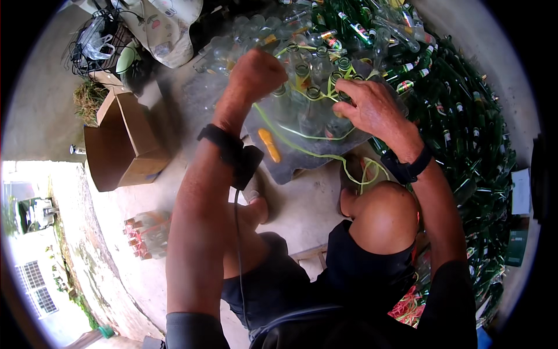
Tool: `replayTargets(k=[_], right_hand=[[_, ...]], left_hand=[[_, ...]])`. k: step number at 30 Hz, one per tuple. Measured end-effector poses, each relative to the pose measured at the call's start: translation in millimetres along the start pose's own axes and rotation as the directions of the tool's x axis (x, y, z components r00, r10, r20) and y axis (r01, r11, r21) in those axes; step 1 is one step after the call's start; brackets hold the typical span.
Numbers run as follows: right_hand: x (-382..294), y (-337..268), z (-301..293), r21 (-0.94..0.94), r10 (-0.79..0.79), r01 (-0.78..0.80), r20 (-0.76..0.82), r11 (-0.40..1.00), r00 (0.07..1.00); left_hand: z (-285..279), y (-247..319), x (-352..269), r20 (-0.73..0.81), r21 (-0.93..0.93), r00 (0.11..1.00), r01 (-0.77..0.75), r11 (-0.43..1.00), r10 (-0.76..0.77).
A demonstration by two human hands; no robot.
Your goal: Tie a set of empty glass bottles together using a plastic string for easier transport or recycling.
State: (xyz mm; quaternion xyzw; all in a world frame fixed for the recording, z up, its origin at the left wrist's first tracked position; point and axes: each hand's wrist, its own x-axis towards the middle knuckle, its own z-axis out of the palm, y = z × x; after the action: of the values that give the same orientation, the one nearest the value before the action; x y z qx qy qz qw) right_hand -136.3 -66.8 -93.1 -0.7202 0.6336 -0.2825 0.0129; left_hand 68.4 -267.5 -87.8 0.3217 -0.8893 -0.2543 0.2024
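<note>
A cluster of clear glass bottles (311,111) stands upright on a dark grey mat, with yellow-green plastic strap (324,97) looped around and between the necks. My left hand (257,73) is clenched above the cluster's left side, with strap running out beside it; the part inside the fist is hidden. At the right side, the thumb and fingers of my right hand (370,104) close around a bottle neck laced with strap. A loose length of the strap (301,150) trails across the mat to my right knee. An orange-yellow knife handle or similar tool (270,145) lies left of the bottles.
Green glass bottles (453,118) are heaped along the right wall. More clear bottles (261,30) lie behind the cluster. To the left are an open cardboard box (126,144) and a strapped bundle of bottles (148,234). Red and yellow strap (407,305) lies by my right thigh.
</note>
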Motion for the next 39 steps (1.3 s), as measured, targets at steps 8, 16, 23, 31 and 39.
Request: replayTargets(k=[8,16,23,31,39], right_hand=[[-2.4,0.2,-5.5,0.041,0.104,-0.109,0.101,0.993,0.989],[-7.6,1.0,2.7,-0.031,0.129,-0.13,-0.042,0.991,0.991],[-6.6,-3.1,3.1,-0.079,0.161,-0.157,0.042,0.984,0.986],[-4.5,12.1,-8.6,-0.125,0.101,-0.088,0.099,0.988,0.99],[2.4,38.8,-30.2,-0.192,0.054,-0.02,0.171,0.981,0.984]], left_hand=[[-7.3,-13.5,5.3,0.212,-0.131,0.977,0.053,0.99,-0.024],[-9.3,-18.4,-16.8,0.293,-0.587,0.955,0.216,0.78,-0.044],[-2.3,-53.8,-25.7,0.11,-0.483,0.946,-0.217,0.848,0.305],[6.7,-27.2,-37.5,0.207,-0.491,0.962,0.258,0.832,-0.176],[33.3,1.6,-67.3,0.106,-0.463,0.969,0.246,0.851,-0.223]])
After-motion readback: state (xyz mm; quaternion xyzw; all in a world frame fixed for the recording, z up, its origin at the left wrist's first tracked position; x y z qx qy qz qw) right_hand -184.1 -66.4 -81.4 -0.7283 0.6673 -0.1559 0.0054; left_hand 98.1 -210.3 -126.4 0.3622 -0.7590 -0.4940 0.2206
